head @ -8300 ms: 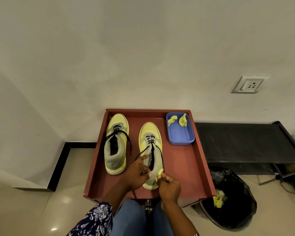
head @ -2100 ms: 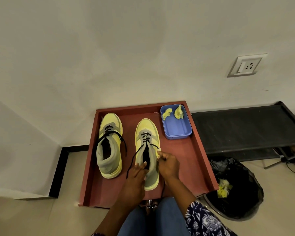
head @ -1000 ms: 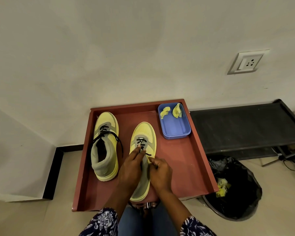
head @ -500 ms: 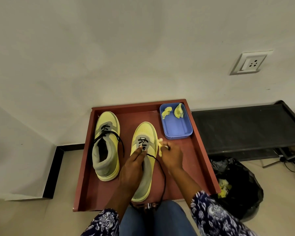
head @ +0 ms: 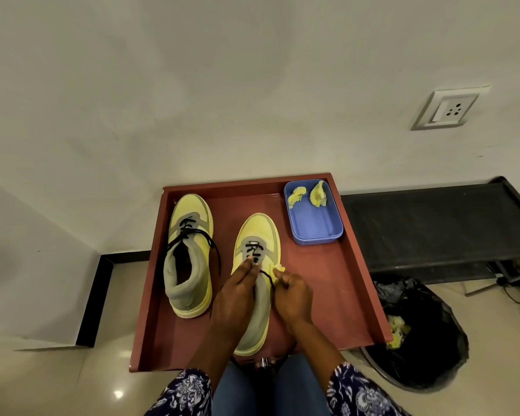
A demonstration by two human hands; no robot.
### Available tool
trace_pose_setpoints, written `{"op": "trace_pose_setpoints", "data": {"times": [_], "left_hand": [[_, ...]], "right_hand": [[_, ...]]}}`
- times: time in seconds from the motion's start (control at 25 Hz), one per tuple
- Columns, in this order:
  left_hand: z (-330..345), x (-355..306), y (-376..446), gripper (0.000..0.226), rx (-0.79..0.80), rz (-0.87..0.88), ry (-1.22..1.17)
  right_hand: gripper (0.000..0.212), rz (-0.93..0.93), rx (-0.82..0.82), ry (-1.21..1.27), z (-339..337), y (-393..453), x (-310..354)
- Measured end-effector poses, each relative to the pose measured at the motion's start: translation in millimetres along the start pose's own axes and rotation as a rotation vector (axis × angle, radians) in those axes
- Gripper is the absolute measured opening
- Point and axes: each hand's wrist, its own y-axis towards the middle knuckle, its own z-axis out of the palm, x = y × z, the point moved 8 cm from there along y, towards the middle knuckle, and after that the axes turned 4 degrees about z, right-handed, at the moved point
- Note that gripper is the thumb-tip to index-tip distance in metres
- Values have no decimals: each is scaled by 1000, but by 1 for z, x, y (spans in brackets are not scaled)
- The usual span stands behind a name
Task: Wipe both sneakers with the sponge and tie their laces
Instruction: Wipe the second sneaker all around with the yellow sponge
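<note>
Left hand [head: 236, 298], fingers straight, presses the laces [head: 254, 252]; right hand [head: 291, 295], at 3 o'clock, pinches lace and sponge [head: 278, 267]. Risk: sponge bulk loosens the pinch, lace slips.

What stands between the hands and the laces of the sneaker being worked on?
Nothing visible. The left hand presses fingertips on the right sneaker's laces; the right hand pinches a lace end plus a yellow sponge bit.
</note>
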Motion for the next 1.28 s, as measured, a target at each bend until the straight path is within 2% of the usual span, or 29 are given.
{"op": "trace_pose_setpoints", "data": {"times": [0.12,0.24,0.4,0.72,0.92,1.08,1.28], "left_hand": [[2,0,0,44,-9,15,0],[4,2,-1,49,5,9,-4],[5,4,-2,48,17,5,-42],[8,7,-5,41,2,26,-98],[10,8,-5,43,8,20,-124],[13,12,-7,43,4,-1,-157],[10,12,-6,46,-19,-4,-159]], "right_hand": [[31,212,-42,246,8,-17,-34],[28,404,-2,429,25,-30,-66],[26,505,13,468,29,-22,-75],[23,415,-122,354,12,42,-32],[29,256,-88,128,3,67,0],[33,151,-68,-6,2,48,4],[34,14,-85,-45,2,-4,-4]]}}
